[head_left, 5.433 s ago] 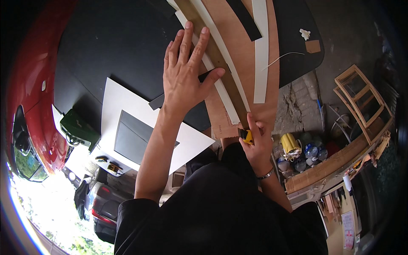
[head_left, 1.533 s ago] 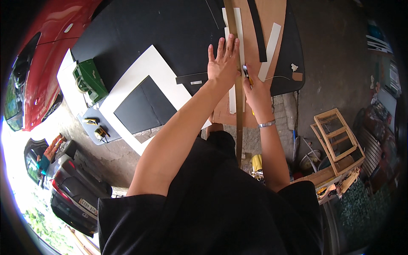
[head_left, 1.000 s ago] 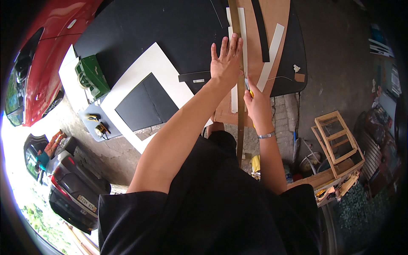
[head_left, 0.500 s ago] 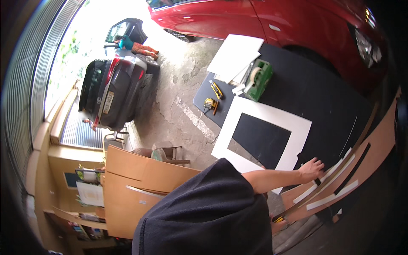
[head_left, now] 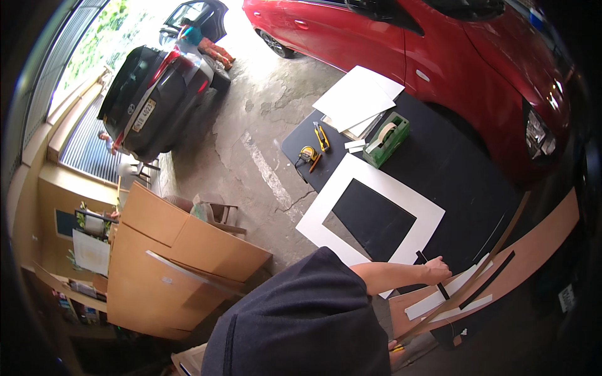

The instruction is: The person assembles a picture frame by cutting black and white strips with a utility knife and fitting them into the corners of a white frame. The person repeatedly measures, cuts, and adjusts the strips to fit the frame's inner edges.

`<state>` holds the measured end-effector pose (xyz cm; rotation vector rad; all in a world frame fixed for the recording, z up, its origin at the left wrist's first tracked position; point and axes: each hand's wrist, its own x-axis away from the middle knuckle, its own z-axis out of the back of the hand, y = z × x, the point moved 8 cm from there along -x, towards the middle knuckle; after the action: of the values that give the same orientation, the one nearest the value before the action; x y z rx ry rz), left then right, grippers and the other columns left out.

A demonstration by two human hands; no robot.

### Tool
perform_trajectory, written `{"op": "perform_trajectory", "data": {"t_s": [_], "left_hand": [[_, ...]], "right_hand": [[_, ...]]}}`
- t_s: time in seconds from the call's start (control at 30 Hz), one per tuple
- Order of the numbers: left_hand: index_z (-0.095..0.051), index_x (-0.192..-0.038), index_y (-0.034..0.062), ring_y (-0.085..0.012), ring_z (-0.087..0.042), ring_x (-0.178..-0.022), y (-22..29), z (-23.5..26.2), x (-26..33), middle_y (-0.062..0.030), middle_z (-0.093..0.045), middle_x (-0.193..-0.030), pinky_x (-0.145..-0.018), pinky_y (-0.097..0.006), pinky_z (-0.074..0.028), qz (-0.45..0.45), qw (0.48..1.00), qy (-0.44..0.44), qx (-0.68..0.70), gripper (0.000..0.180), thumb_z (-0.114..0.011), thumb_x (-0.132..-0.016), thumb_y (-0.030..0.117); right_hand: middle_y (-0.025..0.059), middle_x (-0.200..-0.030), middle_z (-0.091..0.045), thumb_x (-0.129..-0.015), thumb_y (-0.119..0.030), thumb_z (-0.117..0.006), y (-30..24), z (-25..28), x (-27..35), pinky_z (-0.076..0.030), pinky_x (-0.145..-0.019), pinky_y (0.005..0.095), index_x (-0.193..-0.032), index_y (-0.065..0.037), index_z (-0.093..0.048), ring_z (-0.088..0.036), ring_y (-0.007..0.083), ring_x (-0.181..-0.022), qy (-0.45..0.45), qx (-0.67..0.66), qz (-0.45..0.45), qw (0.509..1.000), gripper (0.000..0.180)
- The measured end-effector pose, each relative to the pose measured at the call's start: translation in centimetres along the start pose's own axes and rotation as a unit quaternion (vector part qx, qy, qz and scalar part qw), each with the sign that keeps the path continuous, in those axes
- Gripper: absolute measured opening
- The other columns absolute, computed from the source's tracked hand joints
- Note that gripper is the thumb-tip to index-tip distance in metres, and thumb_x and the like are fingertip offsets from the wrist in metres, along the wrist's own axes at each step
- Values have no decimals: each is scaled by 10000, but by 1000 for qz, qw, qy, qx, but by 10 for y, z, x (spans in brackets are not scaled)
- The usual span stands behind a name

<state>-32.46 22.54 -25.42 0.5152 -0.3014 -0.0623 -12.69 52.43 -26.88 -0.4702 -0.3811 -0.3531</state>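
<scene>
My left hand point(head_left: 437, 269) reaches right across the dark table's near edge. Its fingers close on a narrow black strip point(head_left: 443, 291) that lies across a wider white strip point(head_left: 424, 306). Low in the picture, my right hand point(head_left: 396, 356) is mostly hidden by my dark sleeve; a small yellow thing point(head_left: 397, 348) shows at its fingers, too little seen to name. Beside my left forearm a white rectangular mat frame point(head_left: 398, 194) rests on the table, overhanging its edge. A long brown board point(head_left: 533, 244) bears another black strip point(head_left: 488, 279) and a white strip point(head_left: 465, 309).
On the dark table point(head_left: 464, 163) are a green tape dispenser point(head_left: 387, 139), white sheets point(head_left: 354, 97), a yellow cutter point(head_left: 322, 137) and a tape measure point(head_left: 306, 155). A red car point(head_left: 370, 44) stands close behind. Large cardboard point(head_left: 169, 244) leans at left; a dark car point(head_left: 150, 100) is farther off.
The view has shifted and tilted, so the table and cars sit differently in it. My left hand still holds the black strip, now crossing the white strip. The yellow thing remains at my right hand.
</scene>
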Motion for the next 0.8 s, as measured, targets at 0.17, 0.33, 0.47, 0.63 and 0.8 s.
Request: {"op": "perform_trajectory", "data": {"t_s": [0.17, 0.33, 0.47, 0.63, 0.8], "left_hand": [[-641, -940, 99, -271, -661, -935, 30, 113, 44, -71, -672, -894, -879, -436, -425, -40, 968, 155, 192, 161, -733, -809, 115], [-591, -930, 33, -276, -634, -786, 13, 228, 161, -102, -644, -854, -693, -397, -495, 6, 832, 376, 408, 170, -740, -848, 38], [-590, -974, 38, -135, -609, -762, -27, 254, 279, -41, -622, -840, -651, -296, -500, 53, 740, 534, 406, 156, -722, -890, 37], [-578, -985, 46, -24, -514, -736, -103, 229, 378, 35, -562, -850, -640, -215, -433, 147, 608, 617, 478, 136, -700, -940, 84], [-582, -1017, 54, -23, -536, -815, -146, 199, 430, 42, -583, -890, -714, -191, -435, 151, 455, 660, 579, 136, -692, -973, 123]], "right_hand": [[289, -1297, -543, -1021, -195, -571, -42, 30, -49, -468, -1042, 450, -1353, 57, -458, -552, 419, -1237, 94, 23, 178, 979, 432], [278, -1322, -520, -1020, -146, -563, -147, 31, -77, -472, -1047, 480, -1379, 46, -431, -539, 442, -1223, 79, 66, 338, 936, 428], [215, -1306, -554, -1025, -155, -563, -171, 29, -92, -523, -951, 475, -1407, -48, -479, -583, 406, -1174, 131, 214, 298, 921, 405], [276, -865, -696, -982, -314, -564, -268, 118, 46, -520, -680, 560, -925, 4, -709, -654, 496, -780, 255, 103, 479, 834, 354], [284, -1153, -634, -953, -157, -642, -212, 32, -16, -542, -874, 440, -1353, 44, -513, -641, 388, -1067, 36, -151, 437, 886, 466]]}}
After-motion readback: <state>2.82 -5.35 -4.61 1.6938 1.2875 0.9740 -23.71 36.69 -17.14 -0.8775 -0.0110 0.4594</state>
